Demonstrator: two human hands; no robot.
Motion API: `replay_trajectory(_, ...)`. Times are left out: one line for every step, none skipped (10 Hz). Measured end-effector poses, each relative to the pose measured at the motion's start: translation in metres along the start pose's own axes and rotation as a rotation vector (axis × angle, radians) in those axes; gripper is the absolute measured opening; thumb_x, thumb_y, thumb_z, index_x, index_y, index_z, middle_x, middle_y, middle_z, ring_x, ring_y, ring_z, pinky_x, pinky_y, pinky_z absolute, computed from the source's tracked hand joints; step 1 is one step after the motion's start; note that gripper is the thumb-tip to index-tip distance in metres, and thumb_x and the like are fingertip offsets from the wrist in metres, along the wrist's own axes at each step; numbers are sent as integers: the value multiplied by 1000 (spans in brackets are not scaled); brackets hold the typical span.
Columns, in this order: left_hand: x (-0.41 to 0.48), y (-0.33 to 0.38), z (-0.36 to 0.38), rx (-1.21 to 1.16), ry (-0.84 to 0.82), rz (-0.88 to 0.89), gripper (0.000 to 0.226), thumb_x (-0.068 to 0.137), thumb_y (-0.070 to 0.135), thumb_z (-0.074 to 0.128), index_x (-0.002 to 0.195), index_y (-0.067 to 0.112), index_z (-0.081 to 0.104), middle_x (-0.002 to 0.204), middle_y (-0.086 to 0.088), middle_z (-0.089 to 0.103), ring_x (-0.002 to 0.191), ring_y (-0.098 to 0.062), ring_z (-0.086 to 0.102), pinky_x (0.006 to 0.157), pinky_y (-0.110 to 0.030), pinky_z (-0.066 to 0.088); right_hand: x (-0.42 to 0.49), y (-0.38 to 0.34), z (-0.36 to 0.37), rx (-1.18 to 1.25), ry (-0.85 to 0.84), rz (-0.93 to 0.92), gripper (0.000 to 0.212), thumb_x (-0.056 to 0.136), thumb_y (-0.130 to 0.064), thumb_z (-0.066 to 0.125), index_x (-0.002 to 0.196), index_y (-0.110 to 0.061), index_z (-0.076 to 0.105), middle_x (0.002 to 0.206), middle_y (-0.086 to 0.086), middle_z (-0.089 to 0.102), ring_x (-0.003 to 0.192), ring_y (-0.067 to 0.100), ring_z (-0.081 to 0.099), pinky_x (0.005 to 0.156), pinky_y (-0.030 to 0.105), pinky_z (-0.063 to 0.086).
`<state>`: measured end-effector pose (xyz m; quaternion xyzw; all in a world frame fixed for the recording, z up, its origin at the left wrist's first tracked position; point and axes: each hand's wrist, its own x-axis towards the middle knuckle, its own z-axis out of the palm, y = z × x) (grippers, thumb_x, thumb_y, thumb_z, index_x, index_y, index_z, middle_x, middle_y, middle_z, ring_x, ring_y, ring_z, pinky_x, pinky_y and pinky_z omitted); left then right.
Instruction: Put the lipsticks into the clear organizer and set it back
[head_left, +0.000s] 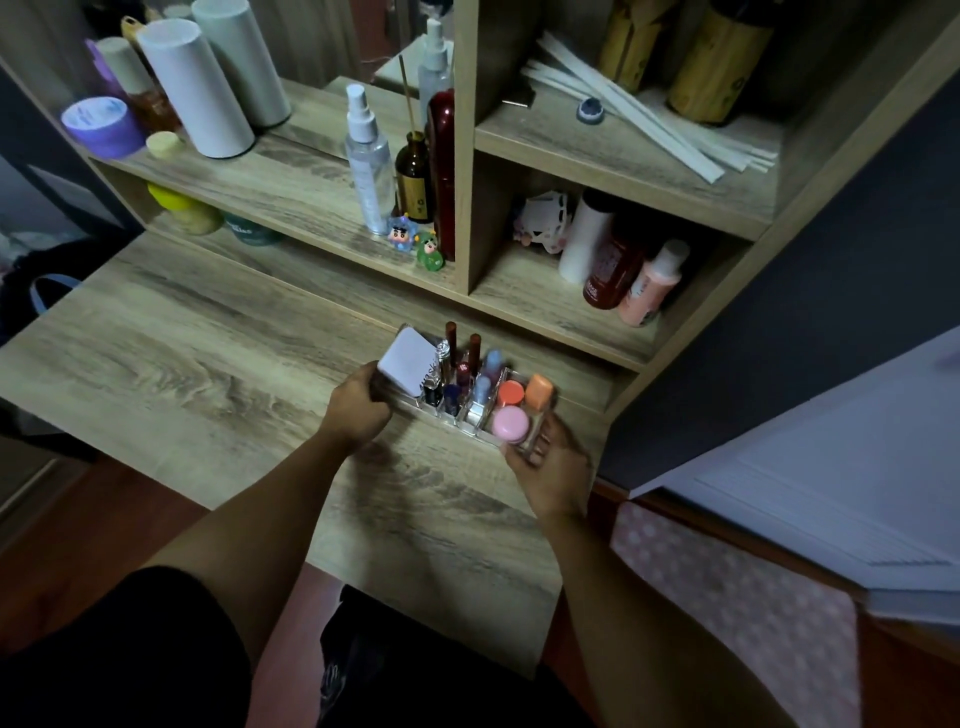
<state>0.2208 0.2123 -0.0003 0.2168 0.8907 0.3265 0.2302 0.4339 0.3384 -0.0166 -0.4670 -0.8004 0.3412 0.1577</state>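
The clear organizer (470, 422) sits on the wooden desk near the lower shelf edge. Several lipsticks (464, 358) and small tubes stand upright in its compartments, together with a white square compact (406, 361), a pink round jar (510, 423) and orange-capped items (537, 391). My left hand (358, 405) grips the organizer's left end, fingers curled around it. My right hand (545, 462) holds the right end from the near side, with fingers partly under the pink jar. The organizer's base is mostly hidden by its contents and my hands.
Behind the organizer stands a wooden shelf unit (561, 322) holding bottles (608, 265), a spray bottle (369, 161), small figurines (415, 244) and white cylinders (197, 93). A dark wall panel (779, 338) rises at the right. The desk (182, 364) extends to the left.
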Motion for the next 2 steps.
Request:
replay_trajectory(0,6,-5,38,-48,-19,64,72,-4,48,133,14,41,117,-21,62,109,-40,57,83,-33,44,0,-3,-5,-67,-22,-22,65,74,-30,77,131,-16,49,120,8,67,109,24,61,92,34,52)
replay_trajectory(-8,9,-1,57,-8,-50,67,76,-3,49,140,3,28,130,-25,53,121,-43,49,96,-43,43,-4,-7,-5,-108,-32,-23,65,77,-31,75,133,-16,46,119,8,66,107,25,62,90,31,51)
